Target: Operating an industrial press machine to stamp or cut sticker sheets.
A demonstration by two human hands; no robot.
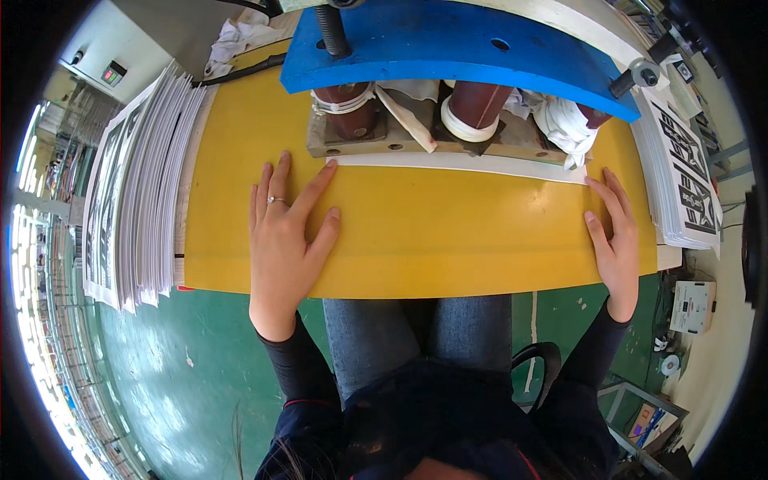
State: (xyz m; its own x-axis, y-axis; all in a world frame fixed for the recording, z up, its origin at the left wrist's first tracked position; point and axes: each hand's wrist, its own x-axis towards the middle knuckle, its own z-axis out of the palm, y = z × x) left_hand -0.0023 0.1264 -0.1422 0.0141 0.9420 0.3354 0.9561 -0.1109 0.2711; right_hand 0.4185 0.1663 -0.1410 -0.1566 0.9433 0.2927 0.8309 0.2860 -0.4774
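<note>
A white sheet (pixel 464 164) lies mostly beneath the press, only its near strip showing along the metal base (pixel 400 147). My left hand (pixel 290 228) rests on the yellow work surface (pixel 448 232), fingers spread, its index fingertip at the sheet's left corner. It wears a ring. At the sheet's right corner, my right hand (pixel 614 240) touches down with fingers apart. Neither hand grips anything. Above the sheet stands the press, with a blue top plate (pixel 448 48) and dark red cylinders (pixel 476 104). White cloth (pixel 566 126) is wrapped around its right part.
A tall stack of printed sheets (pixel 140 188) stands left of the yellow surface. Another printed stack (pixel 678 172) is on the right. Bolts (pixel 640 76) stick out of the blue plate. A black cable (pixel 244 72) runs in at the far left.
</note>
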